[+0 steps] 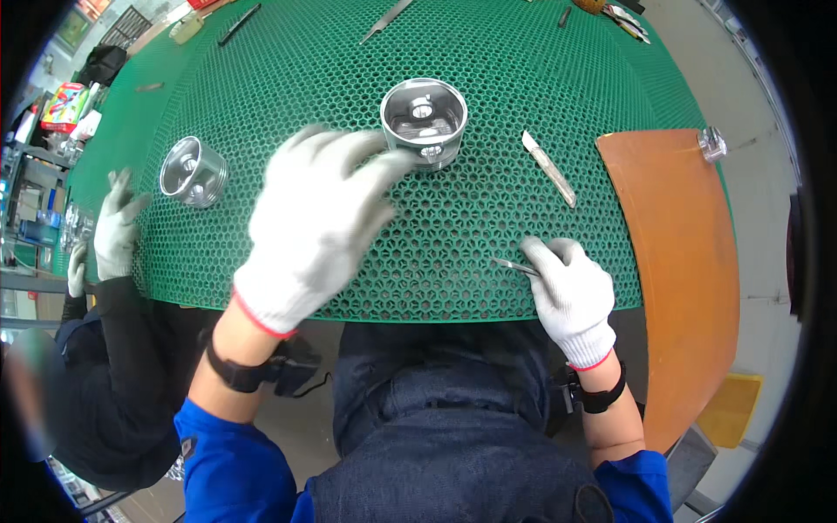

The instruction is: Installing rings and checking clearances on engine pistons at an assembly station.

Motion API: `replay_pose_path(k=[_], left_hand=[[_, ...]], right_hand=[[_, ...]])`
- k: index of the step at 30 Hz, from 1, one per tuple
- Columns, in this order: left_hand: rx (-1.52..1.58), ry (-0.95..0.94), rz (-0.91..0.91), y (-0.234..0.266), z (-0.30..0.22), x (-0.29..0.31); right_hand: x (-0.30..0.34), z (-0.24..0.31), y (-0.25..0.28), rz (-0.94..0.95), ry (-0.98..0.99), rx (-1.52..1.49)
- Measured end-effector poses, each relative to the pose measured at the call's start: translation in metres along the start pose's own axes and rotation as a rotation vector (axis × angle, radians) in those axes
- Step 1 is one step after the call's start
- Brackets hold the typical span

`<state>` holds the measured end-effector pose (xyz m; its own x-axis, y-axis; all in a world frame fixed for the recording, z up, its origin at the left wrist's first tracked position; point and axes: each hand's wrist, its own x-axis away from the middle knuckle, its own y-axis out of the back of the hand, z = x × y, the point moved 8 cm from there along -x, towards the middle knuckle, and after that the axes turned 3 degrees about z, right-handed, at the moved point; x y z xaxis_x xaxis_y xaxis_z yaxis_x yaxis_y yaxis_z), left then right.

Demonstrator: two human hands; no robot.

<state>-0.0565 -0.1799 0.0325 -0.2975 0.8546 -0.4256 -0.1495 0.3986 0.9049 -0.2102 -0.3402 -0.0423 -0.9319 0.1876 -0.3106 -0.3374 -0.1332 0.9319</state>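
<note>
A shiny hollow metal piston (pixel 425 131) stands open end up on the green mat (pixel 453 227). My left hand (pixel 318 209), in a white knit glove and blurred, reaches to its near left side with fingers spread. One fingertip overlaps the piston's wall; whether it touches, I cannot tell. My right hand (pixel 571 292), gloved alike, is closed on a slim metal tool (pixel 516 266) at the mat's near edge. The tool's thin tip points left; its handle is hidden in the glove. Beyond that hand lies a blade with a wrapped handle (pixel 549 170).
A second piston (pixel 193 173) stands tilted in view at left, near a co-worker's gloved hand (pixel 118 228). An orange-brown board (pixel 680 261) flanks the mat on the right. Farther off lie a pointed metal tool (pixel 384 22) and a dark slim tool (pixel 239 24).
</note>
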Motion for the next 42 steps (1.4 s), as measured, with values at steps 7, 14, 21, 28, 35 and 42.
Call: replay_pose_path(k=[7,14,21,28,35,42], left_hand=[[0.387,0.096,-0.054,-0.025,-0.007,-0.028],[0.683,0.518,0.004,-0.043,0.041,0.023],[0.754,0.670,0.124,-0.048,0.035,0.050],[0.593,0.247,0.101,-0.033,-0.009,0.098],[0.450,0.173,0.034,-0.036,-0.014,0.120],[0.473,0.187,-0.011,-0.032,-0.015,0.118]], right_hand=[[-0.004,0.002,0.000,-0.011,0.015,0.004],[0.000,0.003,0.004,0.014,0.058,-0.020],[0.001,0.007,0.008,0.057,0.125,-0.163],[0.032,0.029,-0.024,0.521,-0.656,-1.292],[0.031,0.050,-0.051,0.724,-0.831,-1.510],[0.025,0.060,-0.043,0.742,-0.818,-1.431]])
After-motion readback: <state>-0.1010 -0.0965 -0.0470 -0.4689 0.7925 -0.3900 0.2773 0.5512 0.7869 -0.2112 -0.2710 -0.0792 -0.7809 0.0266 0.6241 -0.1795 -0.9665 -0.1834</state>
